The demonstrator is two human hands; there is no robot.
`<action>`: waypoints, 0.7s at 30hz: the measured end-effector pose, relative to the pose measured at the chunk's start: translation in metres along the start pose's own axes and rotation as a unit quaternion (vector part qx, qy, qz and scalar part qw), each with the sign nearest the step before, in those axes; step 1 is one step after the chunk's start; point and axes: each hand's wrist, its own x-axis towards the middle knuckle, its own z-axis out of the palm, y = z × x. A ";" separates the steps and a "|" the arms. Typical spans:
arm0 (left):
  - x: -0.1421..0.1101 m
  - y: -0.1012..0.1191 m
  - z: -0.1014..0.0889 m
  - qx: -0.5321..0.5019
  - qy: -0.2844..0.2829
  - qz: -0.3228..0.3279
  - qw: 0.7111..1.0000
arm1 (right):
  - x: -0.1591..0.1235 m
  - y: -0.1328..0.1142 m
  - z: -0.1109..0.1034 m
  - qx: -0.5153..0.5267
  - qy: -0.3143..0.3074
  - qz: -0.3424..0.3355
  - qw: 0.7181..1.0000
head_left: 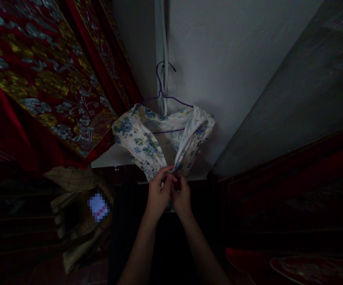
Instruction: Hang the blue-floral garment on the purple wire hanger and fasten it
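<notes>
A white shirt with blue and yellow flowers [147,144] hangs in front of me on a thin purple wire hanger [176,99]. The hanger's hook goes round a pale strap or pipe on the wall. Its neckline gapes in a V above my hands. At the bottom of that V, my left hand [160,190] pinches the front edge of the cloth. Close against it, my right hand [181,194] grips the opposite front edge, fingertips meeting the left ones. Whatever small part lies between the fingertips is hidden. Below my hands, the shirt's lower part is mostly covered.
A red cloth with gold and silver embroidery [67,83] hangs at the left. Below it stands a wooden chair [70,253] with a blurred bright patch over it. Behind the shirt is a pale wall [219,51]. Dark red fabric [293,170] spreads at the right.
</notes>
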 end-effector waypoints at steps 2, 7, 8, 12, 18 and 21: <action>-0.003 0.001 0.004 -0.041 0.008 -0.008 0.999 | -0.004 0.001 -0.002 0.000 0.005 0.010 1.000; 0.011 0.010 0.007 -0.149 0.039 -0.030 0.988 | -0.002 0.005 -0.002 0.010 0.020 0.021 1.000; 0.022 0.016 0.005 -0.159 0.044 -0.028 0.986 | 0.000 0.007 -0.003 0.002 0.021 0.024 0.999; 0.090 0.062 -0.012 -0.159 0.030 0.036 0.986 | 0.011 0.008 -0.009 -0.048 0.004 0.013 0.999; 0.170 0.132 -0.022 -0.117 0.048 0.158 0.979 | 0.021 0.007 -0.008 -0.065 -0.024 -0.014 0.998; 0.170 0.140 -0.023 -0.096 0.057 0.193 0.975 | 0.020 0.018 -0.008 -0.065 -0.042 -0.004 0.997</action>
